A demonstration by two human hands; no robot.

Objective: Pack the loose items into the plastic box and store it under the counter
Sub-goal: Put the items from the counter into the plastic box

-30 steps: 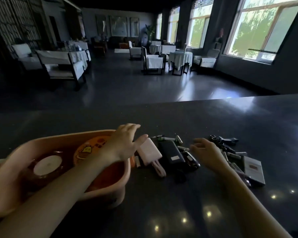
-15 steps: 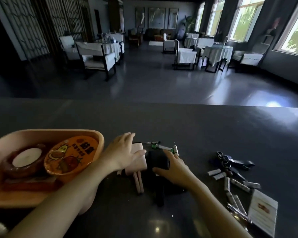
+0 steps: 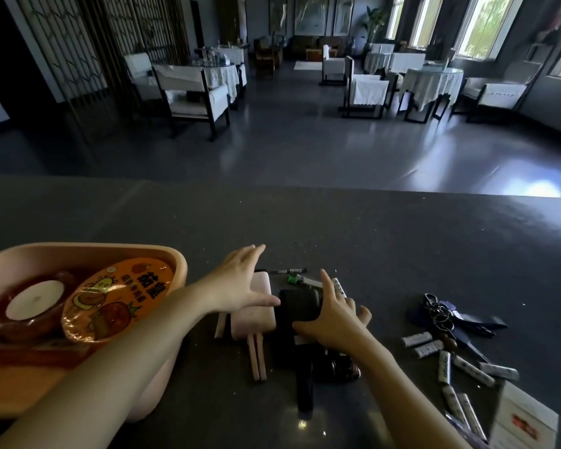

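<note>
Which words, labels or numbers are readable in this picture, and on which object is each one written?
Orange round lid in the plastic box: large Chinese characters, too blurred to quote.
White tubes on the counter: dark print, too small to read.
White card: red mark, unreadable.
Pen: label unreadable.
No other text is visible.

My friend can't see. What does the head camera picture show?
Two bare hands, left hand and right hand, reach over a pink pouch and a black pouch on a dark counter. A pink plastic box sits left; keys lie right.
</note>
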